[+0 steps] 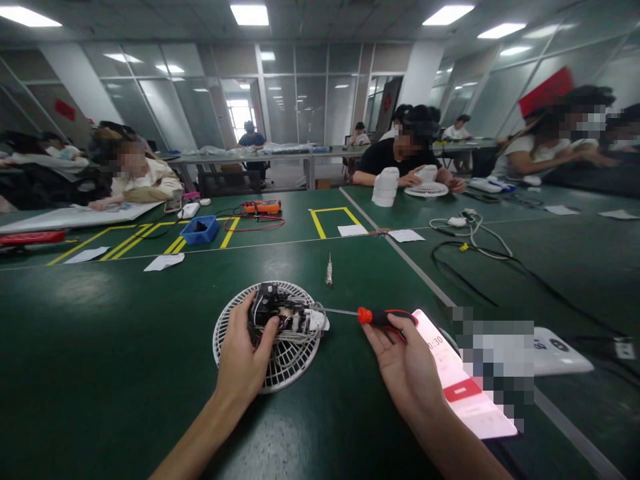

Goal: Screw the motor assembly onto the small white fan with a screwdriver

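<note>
My left hand point(246, 350) is closed around a black motor assembly point(265, 307) with wires and white parts at its right side. Beneath it a round white fan grille point(295, 363) lies on the green table. Between the fingers of my right hand point(403, 353) is a screwdriver point(383, 317) with a red and black handle. Its shaft points left, and the tip reaches the wires and parts of the assembly; exactly what it touches is hidden. A small clear-handled screwdriver point(329, 272) lies on the table beyond the grille.
Right of my right hand lies a lit phone point(465, 390), with a white panel point(565, 353) behind it. Cables point(470, 233) spread over the right side. Farther back are a blue bin point(200, 230) and an orange multimeter point(263, 207). Across the table, a person handles white fan parts point(426, 189).
</note>
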Available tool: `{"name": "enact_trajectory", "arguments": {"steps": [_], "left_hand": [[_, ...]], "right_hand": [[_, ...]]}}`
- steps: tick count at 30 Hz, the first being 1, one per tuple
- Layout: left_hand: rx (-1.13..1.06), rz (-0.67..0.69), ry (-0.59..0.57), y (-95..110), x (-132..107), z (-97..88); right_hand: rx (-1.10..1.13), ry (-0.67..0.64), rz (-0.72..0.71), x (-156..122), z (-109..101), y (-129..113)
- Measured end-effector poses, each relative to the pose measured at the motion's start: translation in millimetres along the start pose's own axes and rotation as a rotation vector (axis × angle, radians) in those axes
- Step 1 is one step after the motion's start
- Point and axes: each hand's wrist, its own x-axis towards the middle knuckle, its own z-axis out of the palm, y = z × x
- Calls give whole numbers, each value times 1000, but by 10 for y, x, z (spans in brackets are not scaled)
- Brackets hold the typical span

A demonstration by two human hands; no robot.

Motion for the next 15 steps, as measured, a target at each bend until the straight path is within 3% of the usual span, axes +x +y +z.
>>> {"name": "enact_trajectory", "arguments": {"steps": [8,15], "left_hand": [[-24,-52,15,-6,-175,-123],[-35,-63,26,8,-213,-94]], "right_hand": [[-15,-20,16,16,-25,39],[-62,-23,-5,30,-30,23]]}}
